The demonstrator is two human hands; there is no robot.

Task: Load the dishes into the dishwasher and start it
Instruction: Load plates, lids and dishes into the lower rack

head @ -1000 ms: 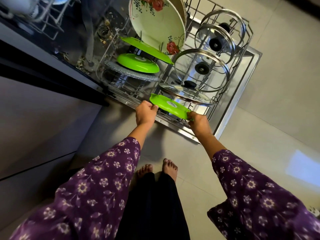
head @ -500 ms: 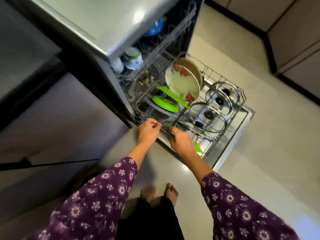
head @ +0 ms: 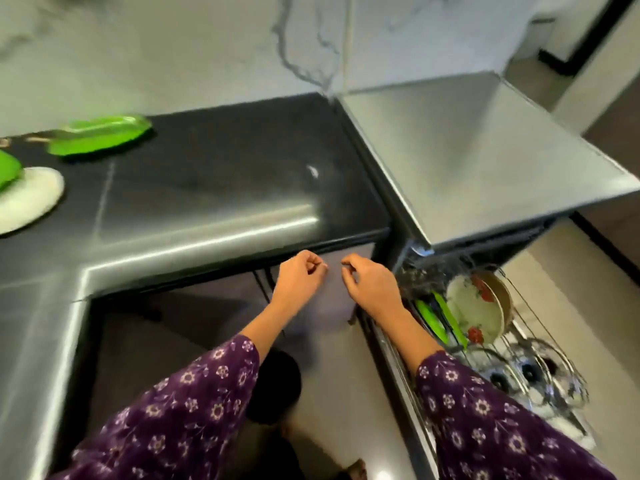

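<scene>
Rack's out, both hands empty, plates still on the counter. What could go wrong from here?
1. The pulled-out rack juts low beside the person's right side; turning back with a load, a leg may catch it.
2. The glass lids and floral plate stand close together, so squeezing in the green plate from the counter might knock them.

left hand (head: 299,277), right hand (head: 372,284), loosely curled, seemingly empty
</scene>
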